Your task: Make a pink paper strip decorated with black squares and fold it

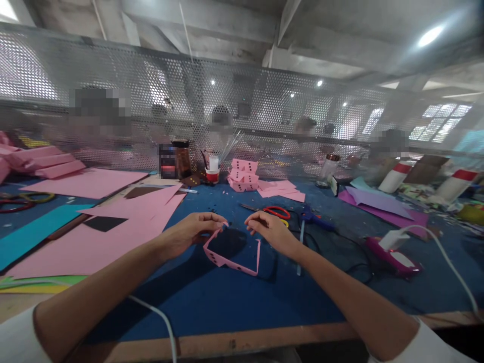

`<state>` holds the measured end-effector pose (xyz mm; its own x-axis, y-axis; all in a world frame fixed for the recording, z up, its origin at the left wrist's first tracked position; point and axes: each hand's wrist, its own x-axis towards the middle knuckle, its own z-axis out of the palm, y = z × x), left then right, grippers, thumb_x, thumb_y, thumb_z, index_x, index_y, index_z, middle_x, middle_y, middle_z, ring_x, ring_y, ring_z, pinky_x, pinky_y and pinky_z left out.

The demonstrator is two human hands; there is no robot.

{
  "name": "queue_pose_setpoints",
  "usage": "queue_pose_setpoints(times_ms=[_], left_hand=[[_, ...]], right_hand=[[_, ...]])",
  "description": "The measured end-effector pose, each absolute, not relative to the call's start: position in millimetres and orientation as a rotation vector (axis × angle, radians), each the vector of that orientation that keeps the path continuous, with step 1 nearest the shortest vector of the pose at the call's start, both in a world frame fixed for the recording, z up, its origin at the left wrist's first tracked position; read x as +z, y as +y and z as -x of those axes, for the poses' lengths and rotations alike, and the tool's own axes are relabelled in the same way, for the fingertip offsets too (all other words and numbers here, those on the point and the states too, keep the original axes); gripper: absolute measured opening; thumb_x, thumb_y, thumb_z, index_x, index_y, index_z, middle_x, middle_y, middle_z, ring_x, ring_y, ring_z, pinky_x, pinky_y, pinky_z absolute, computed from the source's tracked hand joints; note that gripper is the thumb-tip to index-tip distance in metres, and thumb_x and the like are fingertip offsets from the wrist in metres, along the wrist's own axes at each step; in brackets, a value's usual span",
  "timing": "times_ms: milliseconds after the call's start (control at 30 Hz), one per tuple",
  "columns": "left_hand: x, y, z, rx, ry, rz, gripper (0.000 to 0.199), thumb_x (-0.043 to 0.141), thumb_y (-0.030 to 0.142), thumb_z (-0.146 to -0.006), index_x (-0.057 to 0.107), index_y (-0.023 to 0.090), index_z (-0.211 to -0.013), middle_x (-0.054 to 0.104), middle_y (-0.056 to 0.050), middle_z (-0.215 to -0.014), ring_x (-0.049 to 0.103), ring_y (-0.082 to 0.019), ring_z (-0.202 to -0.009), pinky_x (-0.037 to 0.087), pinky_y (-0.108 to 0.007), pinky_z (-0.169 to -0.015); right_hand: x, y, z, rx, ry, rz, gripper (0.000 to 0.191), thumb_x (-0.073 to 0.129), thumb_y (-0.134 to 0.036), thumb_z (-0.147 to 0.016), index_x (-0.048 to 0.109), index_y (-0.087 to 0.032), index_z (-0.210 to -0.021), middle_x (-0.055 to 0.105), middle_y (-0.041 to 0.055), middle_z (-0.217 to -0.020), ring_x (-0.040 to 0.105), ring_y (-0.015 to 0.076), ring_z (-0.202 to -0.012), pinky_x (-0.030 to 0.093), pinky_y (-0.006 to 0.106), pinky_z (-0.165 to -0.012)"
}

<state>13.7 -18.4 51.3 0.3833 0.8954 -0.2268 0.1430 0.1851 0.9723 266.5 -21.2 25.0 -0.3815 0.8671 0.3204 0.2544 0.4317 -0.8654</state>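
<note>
A narrow pink paper strip [232,265] with small black marks is bent at corners into an open, box-like outline above the blue table mat [227,312]. My left hand [198,229] is closed, pinching one end of the strip between thumb and fingertips. Across the gap, my right hand [270,231] has its fingers drawn together in a pinch near the strip's other end, apart from it; whatever it may hold is too small to make out. Red-handled scissors [277,210] lie just beyond the right hand. Beside its wrist is a blue glue gun [317,220] with a pale glue stick [301,234].
Pink sheets [113,237] and a turquoise sheet [38,229] lie at left. Folded dotted pink pieces [243,176] stand at the back beside a red-and-white cup [212,175]. A magenta power strip [393,258] and white cable are at right. A perforated metal screen [264,101] rises behind.
</note>
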Motion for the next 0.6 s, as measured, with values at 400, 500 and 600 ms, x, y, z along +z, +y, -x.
queue_pose_setpoints(times_ms=[400, 500, 600], left_hand=[[50, -34, -26, 0.68, 0.879, -1.341, 0.018, 0.076, 0.034, -0.071, 0.067, 0.018, -0.076, 0.058, 0.001, -0.074, 0.047, -0.011, -0.062, 0.033, -0.021, -0.052], [48, -34, -27, 0.684, 0.858, -1.33, 0.018, 0.076, 0.033, -0.072, 0.066, 0.018, -0.076, 0.058, 0.001, -0.075, 0.047, -0.011, -0.064, 0.033, -0.02, -0.052], [46, -34, -27, 0.688, 0.86, -1.336, 0.018, 0.075, 0.033, -0.073, 0.067, 0.017, -0.078, 0.056, 0.001, -0.074, 0.045, -0.01, -0.063, 0.033, -0.02, -0.052]], right_hand=[[40, -34, -246, 0.796, -2.022, 0.886, 0.014, 0.064, -0.027, -0.089, 0.072, -0.021, -0.099, 0.071, 0.0024, -0.097, 0.065, 0.0164, -0.092, 0.048, 0.028, -0.086], [44, -33, -244, 0.799, -2.053, 0.869, 0.011, 0.065, -0.025, -0.088, 0.073, -0.02, -0.094, 0.071, 0.0019, -0.095, 0.066, 0.0161, -0.091, 0.048, 0.028, -0.086], [47, -32, -242, 0.796, -2.085, 0.852, 0.009, 0.066, -0.021, -0.087, 0.072, -0.019, -0.093, 0.071, 0.0016, -0.093, 0.066, 0.0153, -0.088, 0.049, 0.027, -0.084]])
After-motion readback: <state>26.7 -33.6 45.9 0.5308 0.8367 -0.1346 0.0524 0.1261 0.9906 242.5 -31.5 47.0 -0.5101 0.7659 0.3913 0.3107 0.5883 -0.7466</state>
